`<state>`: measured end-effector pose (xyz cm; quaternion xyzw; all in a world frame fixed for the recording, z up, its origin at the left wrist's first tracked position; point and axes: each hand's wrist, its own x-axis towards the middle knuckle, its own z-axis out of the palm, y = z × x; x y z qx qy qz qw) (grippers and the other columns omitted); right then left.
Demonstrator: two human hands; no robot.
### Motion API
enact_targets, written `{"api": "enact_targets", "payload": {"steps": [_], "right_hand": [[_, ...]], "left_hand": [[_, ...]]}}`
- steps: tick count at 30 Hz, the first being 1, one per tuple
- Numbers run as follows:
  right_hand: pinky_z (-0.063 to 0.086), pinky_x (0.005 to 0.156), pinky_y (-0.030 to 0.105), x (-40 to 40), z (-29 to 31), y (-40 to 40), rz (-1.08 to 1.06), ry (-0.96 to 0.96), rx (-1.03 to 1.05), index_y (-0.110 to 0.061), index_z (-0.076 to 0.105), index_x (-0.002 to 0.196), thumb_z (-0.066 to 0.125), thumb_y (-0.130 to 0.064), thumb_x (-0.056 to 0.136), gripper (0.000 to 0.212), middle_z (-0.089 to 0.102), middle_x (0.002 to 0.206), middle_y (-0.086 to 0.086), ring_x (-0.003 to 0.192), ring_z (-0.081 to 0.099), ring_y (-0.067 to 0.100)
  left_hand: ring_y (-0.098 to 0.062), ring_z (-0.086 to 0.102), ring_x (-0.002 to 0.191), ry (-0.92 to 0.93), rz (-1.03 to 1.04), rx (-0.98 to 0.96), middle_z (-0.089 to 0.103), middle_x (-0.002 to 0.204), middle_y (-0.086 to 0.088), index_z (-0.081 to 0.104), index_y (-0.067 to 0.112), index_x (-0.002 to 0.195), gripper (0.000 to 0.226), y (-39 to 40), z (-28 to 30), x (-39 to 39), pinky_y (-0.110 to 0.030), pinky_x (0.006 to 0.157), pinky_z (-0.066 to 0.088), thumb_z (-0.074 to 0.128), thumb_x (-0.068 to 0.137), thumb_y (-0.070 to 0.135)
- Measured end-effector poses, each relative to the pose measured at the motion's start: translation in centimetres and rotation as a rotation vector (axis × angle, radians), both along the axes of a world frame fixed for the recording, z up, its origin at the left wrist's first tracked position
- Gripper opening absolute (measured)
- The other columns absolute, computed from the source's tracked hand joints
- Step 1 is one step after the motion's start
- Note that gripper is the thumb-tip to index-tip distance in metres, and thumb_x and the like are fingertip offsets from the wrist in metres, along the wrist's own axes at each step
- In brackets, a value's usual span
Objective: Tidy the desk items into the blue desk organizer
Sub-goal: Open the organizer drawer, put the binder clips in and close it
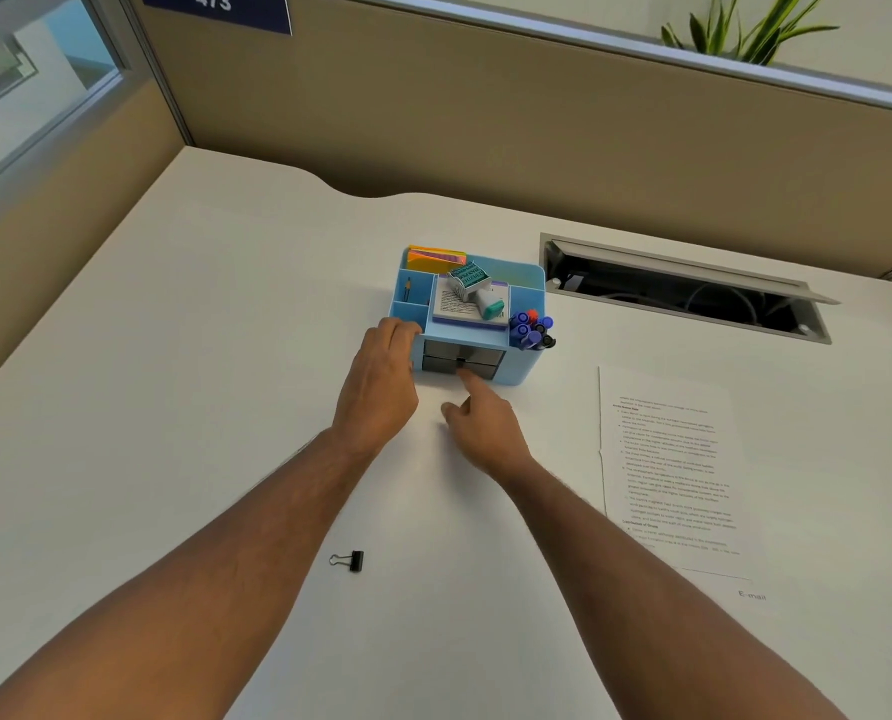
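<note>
The blue desk organizer [524,283] stands mid-desk. It holds coloured sticky notes [436,258], a pencil [408,290], a notepad with a stamp [477,296] on top, and several markers [531,330]. Two grey drawers [482,358] sit in its front. My left hand [381,379] holds the organizer's front left corner, fingers curled over the rim. My right hand [480,420] points its index finger at the lower drawer's handle, the fingertip touching or just short of it. A black binder clip [349,560] lies on the desk near my left forearm.
A printed sheet of paper [672,470] lies to the right of my right arm. Behind it is an open cable slot [683,291] in the white desk [199,381]. Beige partition walls close the back and left. A plant [745,28] stands beyond the partition.
</note>
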<state>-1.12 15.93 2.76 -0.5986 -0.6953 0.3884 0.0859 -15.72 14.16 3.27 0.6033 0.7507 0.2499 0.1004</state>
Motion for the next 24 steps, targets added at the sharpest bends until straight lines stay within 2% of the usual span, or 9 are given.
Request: {"api": "enact_targets", "payload": {"steps": [2, 4, 6, 8, 15, 24], "right_hand": [[0.054, 0.082, 0.034, -0.4, 0.1, 0.1, -0.248, 0.326, -0.181, -0.018, 0.041, 0.149, 0.054, -0.02, 0.099, 0.052, 0.068, 0.096, 0.006, 0.084, 0.061, 0.016], [0.049, 0.062, 0.029, -0.7, 0.6, 0.1, -0.517, 0.699, -0.399, -0.013, 0.053, 0.135, 0.052, -0.01, 0.098, 0.038, 0.062, 0.078, 0.006, 0.066, 0.053, 0.014], [0.042, 0.054, 0.025, -1.3, 0.9, 0.1, -0.731, 1.024, -0.548, -0.007, 0.059, 0.117, 0.05, -0.006, 0.097, 0.022, 0.059, 0.071, 0.005, 0.059, 0.049, 0.013], [0.04, 0.051, 0.024, -1.9, 1.1, 0.1, -0.868, 1.226, -0.632, -0.006, 0.06, 0.106, 0.052, -0.007, 0.097, 0.013, 0.058, 0.07, 0.004, 0.057, 0.049, 0.013], [0.04, 0.057, 0.025, -3.6, 2.1, 0.0, -0.936, 1.453, -0.694, -0.005, 0.062, 0.09, 0.047, -0.014, 0.098, 0.018, 0.062, 0.073, 0.007, 0.063, 0.052, 0.016], [0.04, 0.056, 0.025, -2.7, 1.3, -2.0, -0.908, 1.417, -0.719, -0.007, 0.061, 0.09, 0.049, -0.015, 0.098, 0.016, 0.062, 0.072, 0.006, 0.063, 0.053, 0.017]], "left_hand": [[-0.023, 0.046, 0.127, -0.005, -0.003, 0.002, 0.048, 0.139, -0.009, 0.045, 0.013, 0.139, 0.058, 0.0, -0.1, 0.0, -0.03, 0.099, 0.046, 0.068, 0.087, 0.001], [-0.023, 0.046, 0.127, -0.009, -0.001, 0.003, 0.048, 0.139, -0.009, 0.045, 0.013, 0.139, 0.058, 0.0, -0.1, 0.0, -0.03, 0.099, 0.046, 0.068, 0.087, 0.001], [-0.023, 0.046, 0.126, -0.008, -0.003, 0.008, 0.048, 0.139, -0.009, 0.045, 0.012, 0.138, 0.058, -0.1, -0.2, 0.0, -0.03, 0.099, 0.046, 0.067, 0.087, 0.0], [-0.023, 0.047, 0.125, -0.006, -0.006, 0.015, 0.048, 0.138, -0.009, 0.045, 0.012, 0.138, 0.057, -0.1, -0.1, -0.1, -0.029, 0.097, 0.046, 0.067, 0.087, -0.001], [-0.022, 0.044, 0.128, -0.006, 0.003, -0.009, 0.046, 0.141, -0.008, 0.043, 0.014, 0.141, 0.062, -0.2, 0.1, -0.1, -0.03, 0.101, 0.045, 0.067, 0.086, -0.001], [-0.021, 0.042, 0.128, -0.005, -0.018, 0.009, 0.045, 0.141, -0.007, 0.043, 0.014, 0.141, 0.062, -0.4, 0.5, -0.2, -0.028, 0.101, 0.043, 0.065, 0.086, -0.004]]}}
